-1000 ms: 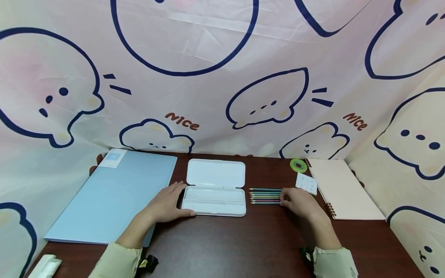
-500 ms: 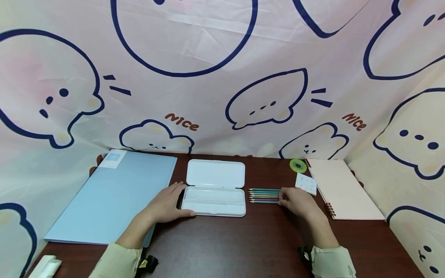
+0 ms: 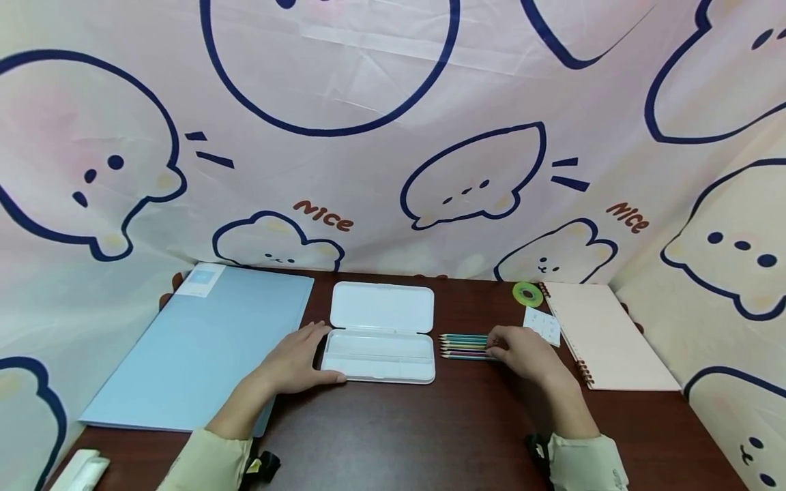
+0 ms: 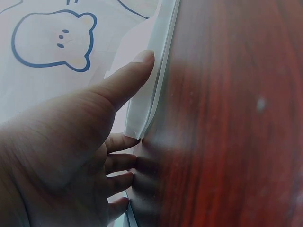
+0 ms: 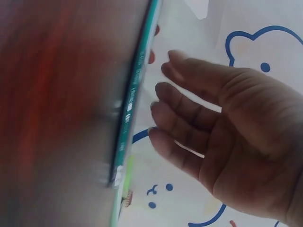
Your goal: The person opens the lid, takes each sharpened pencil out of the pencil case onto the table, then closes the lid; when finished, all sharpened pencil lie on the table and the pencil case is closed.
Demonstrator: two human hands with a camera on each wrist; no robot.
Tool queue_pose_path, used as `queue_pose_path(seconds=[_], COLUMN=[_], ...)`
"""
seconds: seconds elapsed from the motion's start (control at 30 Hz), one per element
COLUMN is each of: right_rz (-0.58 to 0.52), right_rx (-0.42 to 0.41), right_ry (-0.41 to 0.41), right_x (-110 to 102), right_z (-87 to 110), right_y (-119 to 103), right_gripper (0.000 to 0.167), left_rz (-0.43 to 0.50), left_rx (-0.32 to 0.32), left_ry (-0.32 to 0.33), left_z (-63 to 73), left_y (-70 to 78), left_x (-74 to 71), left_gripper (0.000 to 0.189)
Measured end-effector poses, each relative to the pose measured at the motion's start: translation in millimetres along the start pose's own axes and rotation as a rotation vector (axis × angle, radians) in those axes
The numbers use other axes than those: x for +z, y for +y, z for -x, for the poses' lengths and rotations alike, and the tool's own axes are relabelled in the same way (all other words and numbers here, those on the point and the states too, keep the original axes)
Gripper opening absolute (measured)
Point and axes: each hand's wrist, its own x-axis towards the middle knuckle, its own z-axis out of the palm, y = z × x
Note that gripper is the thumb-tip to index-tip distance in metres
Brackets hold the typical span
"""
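A white pencil case (image 3: 377,367) lies on the table with its lid (image 3: 382,305) folded back. My left hand (image 3: 297,361) rests against the case's left end. In the left wrist view the thumb (image 4: 130,78) lies straight along the case's front side, and the other fingers extend near its corner. To the right of the case is a row of several coloured pencils (image 3: 463,346), points to the left. My right hand (image 3: 525,351) is over their blunt ends. The right wrist view shows its fingers loosely bent, beside a green pencil (image 5: 134,94), holding nothing visible.
A large blue folder (image 3: 202,348) lies on the left. At right are a spiral notebook (image 3: 614,334), a green roll of tape (image 3: 527,294) and a small white card (image 3: 543,325). A white item (image 3: 80,470) sits at the lower left. A printed cloth (image 3: 368,170) hangs behind.
My right hand has shifted slightly left along the pencils, covering more of their blunt ends. The left hand and the pencil case have stayed in place.
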Motion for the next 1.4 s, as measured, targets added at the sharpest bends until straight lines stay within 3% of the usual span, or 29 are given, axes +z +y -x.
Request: queue_pose_path(seconds=[0.17, 0.4, 0.73, 1.0, 1.4], right_rz=[-0.072, -0.112, -0.12, -0.112, -0.088], right_rx=[-0.041, -0.111, -0.302, -0.313, -0.329], right_ry=[0.002, -0.003, -0.179, -0.248, -0.228], right_x=[-5, -1, 24, 33, 40], right_z=[-9.3, -27.9, -50.6, -55.4, -56.7], right_y=[-21, -68, -127, -136, -135], right_gripper=[0.013, 0.014, 0.022, 0.021, 0.015], left_rz=[-0.003, 0.003, 0.006, 0.001, 0.015], left_rx=[0.005, 0.01, 0.0, -0.007, -0.016], left_ry=[0.003, 0.004, 0.003, 0.007, 0.003], left_z=[0.2, 1.3, 1.2, -0.3, -1.0], left_y=[-0.7, -0.1, 0.0, -1.2, -2.1], left_x=[-1.4, -1.0, 0.1, 0.7, 2.9], left_gripper=[0.1, 0.099, 0.1, 0.098, 0.099])
